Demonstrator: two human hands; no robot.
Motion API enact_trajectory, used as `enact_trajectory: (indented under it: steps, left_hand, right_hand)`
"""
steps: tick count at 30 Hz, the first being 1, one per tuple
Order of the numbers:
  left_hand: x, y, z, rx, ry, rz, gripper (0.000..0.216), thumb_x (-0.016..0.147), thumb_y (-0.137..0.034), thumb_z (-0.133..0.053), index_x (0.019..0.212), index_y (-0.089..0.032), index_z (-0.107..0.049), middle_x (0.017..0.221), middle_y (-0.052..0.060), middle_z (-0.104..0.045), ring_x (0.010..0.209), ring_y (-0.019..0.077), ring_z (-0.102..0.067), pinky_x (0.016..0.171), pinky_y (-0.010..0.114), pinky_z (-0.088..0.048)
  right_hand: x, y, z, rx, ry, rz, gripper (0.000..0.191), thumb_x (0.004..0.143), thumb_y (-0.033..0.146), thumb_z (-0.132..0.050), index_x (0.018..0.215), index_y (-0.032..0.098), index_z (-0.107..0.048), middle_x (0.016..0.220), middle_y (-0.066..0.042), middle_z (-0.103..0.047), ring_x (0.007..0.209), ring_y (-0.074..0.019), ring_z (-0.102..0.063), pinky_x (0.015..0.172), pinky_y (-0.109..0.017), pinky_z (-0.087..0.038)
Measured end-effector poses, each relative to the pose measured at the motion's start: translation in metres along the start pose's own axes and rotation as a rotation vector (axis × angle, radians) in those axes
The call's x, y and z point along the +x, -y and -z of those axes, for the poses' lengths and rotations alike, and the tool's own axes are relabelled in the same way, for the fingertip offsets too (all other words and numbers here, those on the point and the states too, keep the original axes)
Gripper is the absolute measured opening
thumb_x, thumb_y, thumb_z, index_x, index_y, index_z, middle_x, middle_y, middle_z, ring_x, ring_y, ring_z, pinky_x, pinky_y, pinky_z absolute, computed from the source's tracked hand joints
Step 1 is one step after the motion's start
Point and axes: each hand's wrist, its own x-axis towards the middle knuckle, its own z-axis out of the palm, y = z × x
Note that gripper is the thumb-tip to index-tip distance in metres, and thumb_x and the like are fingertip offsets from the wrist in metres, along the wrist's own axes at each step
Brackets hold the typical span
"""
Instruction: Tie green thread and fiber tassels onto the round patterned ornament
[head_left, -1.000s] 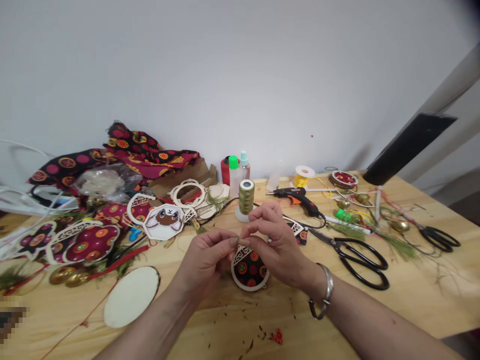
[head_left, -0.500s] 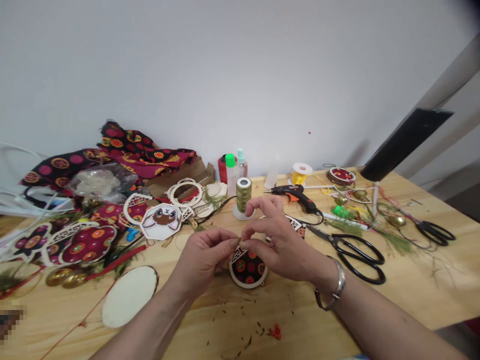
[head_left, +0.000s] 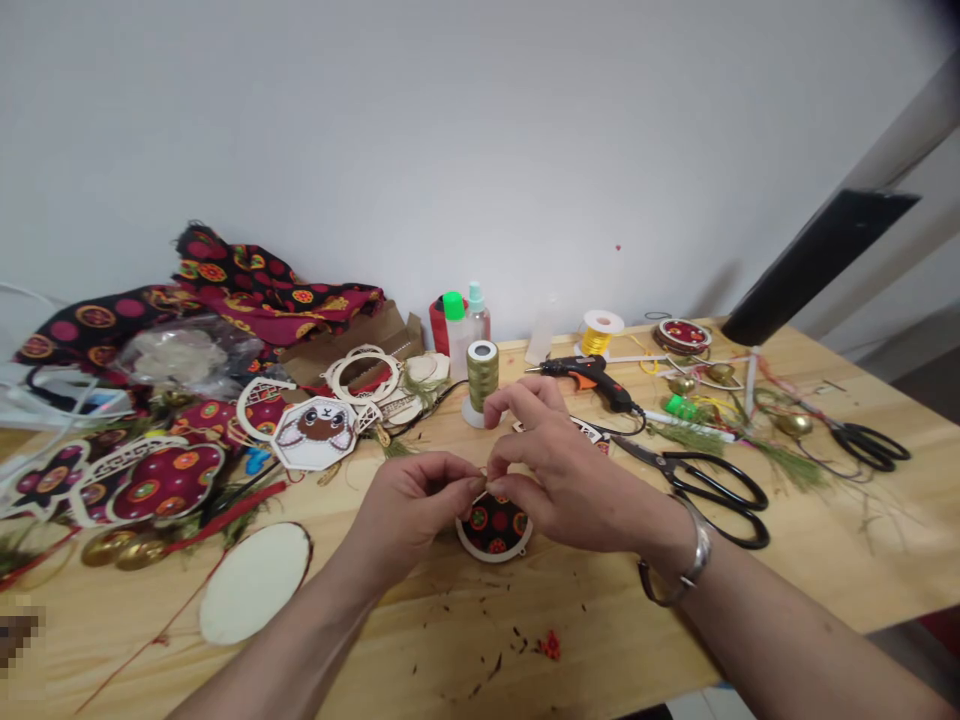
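Observation:
A small round ornament (head_left: 495, 532) shows dark patterned fabric inside a pale wooden rim, with a small loop at its lower right. My left hand (head_left: 420, 500) is closed in a pinch at its upper rim. My right hand (head_left: 551, 470) is pinched at the same spot, index finger bent. Whatever lies between its fingertips is too small to make out. The ornament's top is hidden behind the fingers. Just behind the hands stands a spool of olive thread (head_left: 482, 380). Partly covered by my right hand is another piece with white lattice (head_left: 589, 430).
Black-handled scissors (head_left: 716, 485) and a glue gun (head_left: 592, 378) lie to the right. Ornament pieces such as a sheep-face plaque (head_left: 315, 432) crowd the left, before patterned cloth (head_left: 277, 290). A pale oval disc (head_left: 256, 582) lies near my left forearm. Dark scraps and a red scrap (head_left: 551, 645) lie in front.
The view has shifted slightly, so most things sit a little higher in the picture. My fingertips now cover the lattice at the ornament's top, which showed before. Both hands keep pinching.

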Motion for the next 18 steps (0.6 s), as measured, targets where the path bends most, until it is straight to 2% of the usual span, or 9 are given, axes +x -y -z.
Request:
enact_trajectory:
  steps: [18]
  left_hand:
    - [-0.002, -0.0065, -0.0041, 0.198, -0.017, -0.046, 0.014, 0.066, -0.027, -0.067, 0.068, -0.013, -0.07, 0.061, 0.001, -0.066, 0.055, 0.0114, -0.053, 0.052, 0.021, -0.042]
  right_hand:
    - [0.0, 0.0005, -0.001, 0.018, 0.012, 0.001, 0.016, 0.073, 0.005, -0.055, 0.065, 0.017, -0.062, 0.101, -0.006, -0.048, 0.103, -0.0217, -0.036, 0.092, -0.039, -0.037]
